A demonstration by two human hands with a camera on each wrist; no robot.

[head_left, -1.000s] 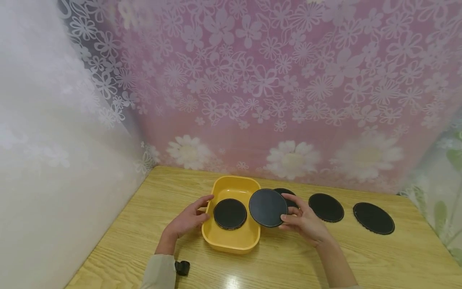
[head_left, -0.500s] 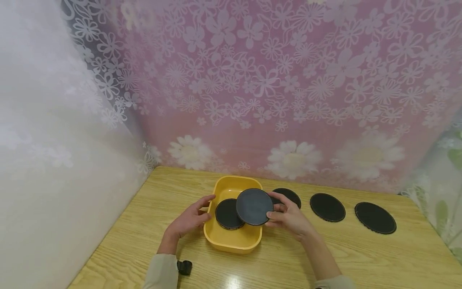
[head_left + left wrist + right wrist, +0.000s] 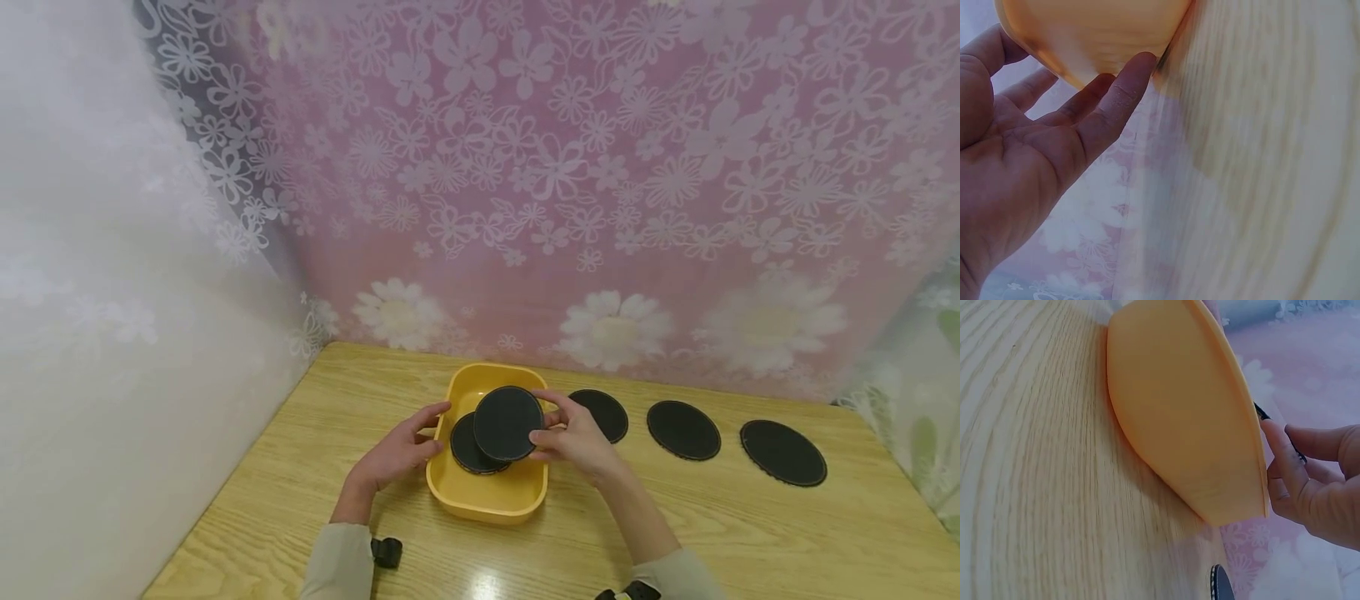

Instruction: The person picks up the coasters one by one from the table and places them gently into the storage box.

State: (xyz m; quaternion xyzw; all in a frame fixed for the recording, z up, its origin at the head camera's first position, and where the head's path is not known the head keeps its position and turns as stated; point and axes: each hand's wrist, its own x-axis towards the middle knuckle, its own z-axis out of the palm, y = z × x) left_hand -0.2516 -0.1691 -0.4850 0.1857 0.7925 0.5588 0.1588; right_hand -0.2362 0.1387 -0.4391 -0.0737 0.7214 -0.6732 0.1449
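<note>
The right hand (image 3: 573, 442) pinches a stitched black disc (image 3: 508, 423) by its right edge, the thumb on the upper face and other fingers (image 3: 1285, 453) behind it. In the right wrist view a dark sliver of the disc shows between these fingers, right beside the rim of the yellow tub (image 3: 487, 496); whether they touch that rim cannot be told. The pinched disc is held over the tub, tilted, and from the head camera it overlaps a lower disc (image 3: 467, 450) lying inside on the bottom. Whether the two discs touch is unclear.

The left hand (image 3: 397, 454) is at the tub's left side, its fingers spread apart and only slightly bent. In the left wrist view the fingertips meet the outer wall, with plain gaps between them; they are not wrapped around anything.

The tub stands upright on the wood-grain tabletop (image 3: 750, 533). To its right, three more discs lie flat in a row: a near disc (image 3: 600, 414) beside the right hand, a middle disc (image 3: 683, 430) and a far disc (image 3: 783, 452), well apart from the tub.
</note>
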